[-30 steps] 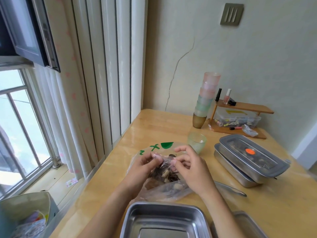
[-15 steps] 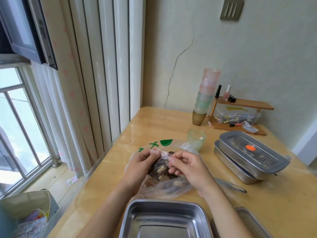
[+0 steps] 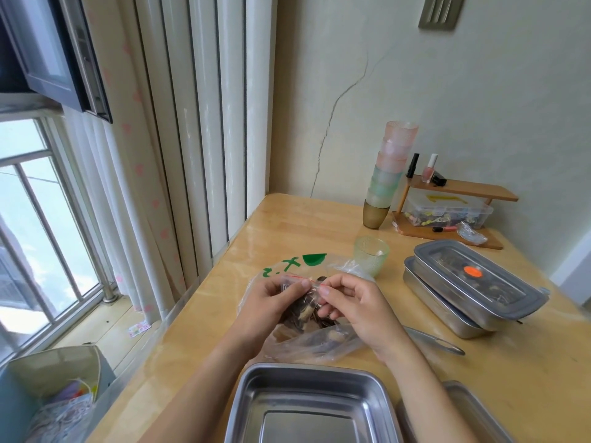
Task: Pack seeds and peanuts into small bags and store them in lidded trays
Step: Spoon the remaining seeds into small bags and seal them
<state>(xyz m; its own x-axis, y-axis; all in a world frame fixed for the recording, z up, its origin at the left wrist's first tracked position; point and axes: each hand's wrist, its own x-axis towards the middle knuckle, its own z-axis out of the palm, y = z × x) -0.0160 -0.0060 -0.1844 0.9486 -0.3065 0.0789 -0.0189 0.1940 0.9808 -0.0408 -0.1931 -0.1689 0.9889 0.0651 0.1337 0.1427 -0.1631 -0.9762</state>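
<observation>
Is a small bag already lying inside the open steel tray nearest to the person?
No, the open steel tray shows only bare metal; the left hand and right hand pinch the small bag beyond it.

The frame's bottom edge cuts off the open steel tray (image 3: 307, 368) and a metal piece (image 3: 470, 407) at lower right. The left hand (image 3: 271, 303) and right hand (image 3: 356, 306) hide much of the small bag (image 3: 307, 310). The lidded tray (image 3: 499, 282) shows only blurred contents.

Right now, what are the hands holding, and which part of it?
The left hand and right hand both pinch the small bag of seeds by its top edge, along the red zip strip.
</observation>
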